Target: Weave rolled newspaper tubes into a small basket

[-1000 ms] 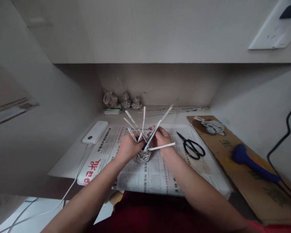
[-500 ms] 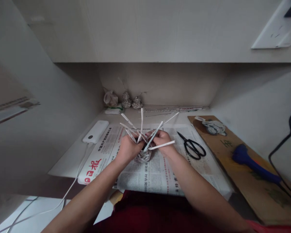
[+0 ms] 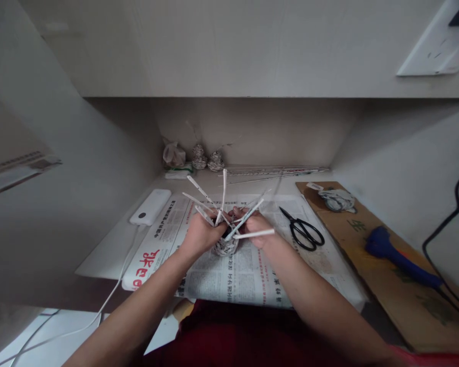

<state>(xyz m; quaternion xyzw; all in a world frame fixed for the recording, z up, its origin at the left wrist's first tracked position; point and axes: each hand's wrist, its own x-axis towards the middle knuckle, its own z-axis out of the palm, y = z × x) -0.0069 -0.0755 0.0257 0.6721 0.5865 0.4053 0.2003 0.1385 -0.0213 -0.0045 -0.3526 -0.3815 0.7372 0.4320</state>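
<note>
Between my hands stands a small woven paper basket, with several white rolled-paper strips fanning up and out from its rim. My left hand is closed on the basket's left side, its thumb at the rim. Across from it, my right hand pinches a paper strip at the far right of the rim, fingertips close together. Part of the basket's far side is hidden by the hands and strips. Beneath lies a spread newspaper.
Black scissors lie right of my hand. A blue glue gun and a crumpled paper bundle rest on a cardboard sheet. A white power bank is at left. Behind are two woven gourds and loose paper sticks.
My right hand has turned slightly, and the strip on the right that reached up and outward has swung and blurred. The left-hand strips lean a bit further left.
</note>
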